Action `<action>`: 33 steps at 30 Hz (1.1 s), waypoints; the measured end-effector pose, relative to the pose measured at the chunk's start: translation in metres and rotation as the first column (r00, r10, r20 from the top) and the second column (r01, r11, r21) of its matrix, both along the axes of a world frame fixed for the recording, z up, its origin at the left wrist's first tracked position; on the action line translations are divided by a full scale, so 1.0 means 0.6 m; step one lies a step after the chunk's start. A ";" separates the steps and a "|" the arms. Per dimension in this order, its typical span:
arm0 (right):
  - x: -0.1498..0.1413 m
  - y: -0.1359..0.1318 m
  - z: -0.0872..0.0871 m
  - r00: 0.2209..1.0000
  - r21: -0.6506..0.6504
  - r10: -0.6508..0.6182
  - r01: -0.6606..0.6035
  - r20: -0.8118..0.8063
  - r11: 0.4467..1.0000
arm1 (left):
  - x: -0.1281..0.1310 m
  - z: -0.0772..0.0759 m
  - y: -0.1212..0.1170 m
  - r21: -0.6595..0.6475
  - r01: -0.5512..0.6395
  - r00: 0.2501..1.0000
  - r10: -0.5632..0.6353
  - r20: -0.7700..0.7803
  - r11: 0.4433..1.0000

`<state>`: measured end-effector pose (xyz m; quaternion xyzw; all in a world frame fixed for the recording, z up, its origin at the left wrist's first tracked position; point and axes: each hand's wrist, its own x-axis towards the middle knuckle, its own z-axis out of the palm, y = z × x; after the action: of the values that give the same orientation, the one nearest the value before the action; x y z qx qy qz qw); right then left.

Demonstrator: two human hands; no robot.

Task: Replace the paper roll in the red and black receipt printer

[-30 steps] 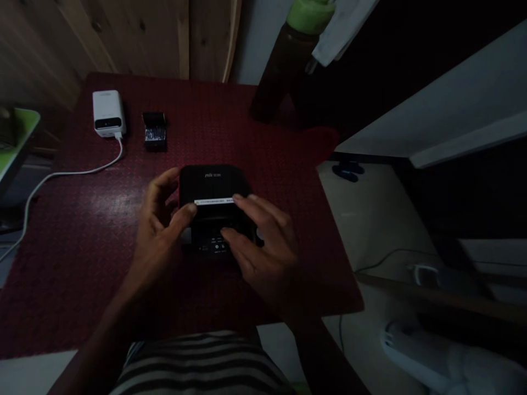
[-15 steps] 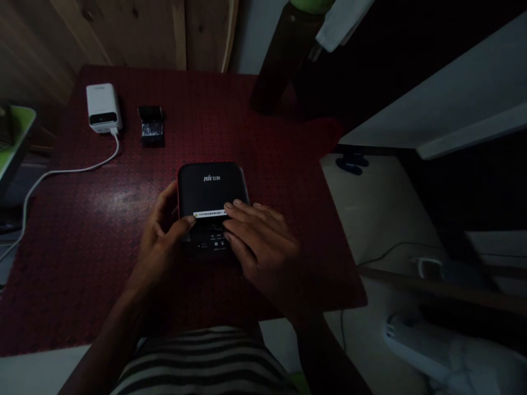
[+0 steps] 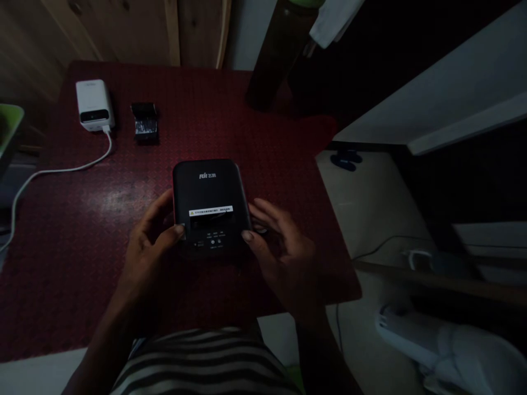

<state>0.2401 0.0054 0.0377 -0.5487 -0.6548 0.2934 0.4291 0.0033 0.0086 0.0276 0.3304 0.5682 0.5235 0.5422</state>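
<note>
A small black printer [image 3: 208, 192] lies on the red tabletop in front of me, with white lettering, a white warning strip, a dark slot and a row of small buttons on top. My left hand [image 3: 152, 241] grips its left side, the thumb on the upper edge and the fingers along the side. At the opposite side, my right hand [image 3: 284, 247] holds it, thumb on the top's right edge and fingers curled beside it. The right fingertips are partly hidden in shadow.
On the red table [image 3: 102, 230], a white power bank [image 3: 93, 101] has a white cable [image 3: 69, 170] plugged in. Beside it sits a small black object with a shiny patch [image 3: 145, 127]. A tall dark bottle [image 3: 280, 55] stands at the back. Blue slippers [image 3: 346, 159] lie on the floor.
My right hand has left the printer's top around the slot and moved to its right side, uncovering the slot and strip. My left hand stays on the left side. The view has shifted slightly.
</note>
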 end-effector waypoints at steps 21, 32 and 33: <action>-0.001 -0.004 -0.021 0.960 -0.245 -0.139 0.078 -0.242 0.966 | 0.011 0.012 -0.004 -0.030 0.007 1.000 -0.007 -0.006 1.000; -0.006 0.041 0.045 0.970 0.189 0.014 -0.062 0.244 0.980 | 0.003 -0.028 -0.004 0.124 0.012 0.999 -0.006 -0.051 0.992; -0.015 0.057 0.055 0.941 0.225 0.066 -0.147 0.332 0.963 | 0.001 -0.031 -0.004 0.143 0.020 0.999 -0.012 -0.051 0.989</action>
<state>0.2314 0.0394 0.0709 -0.4952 -0.7761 0.1391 0.3648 0.0037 0.0065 0.0088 0.3862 0.5397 0.5502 0.5068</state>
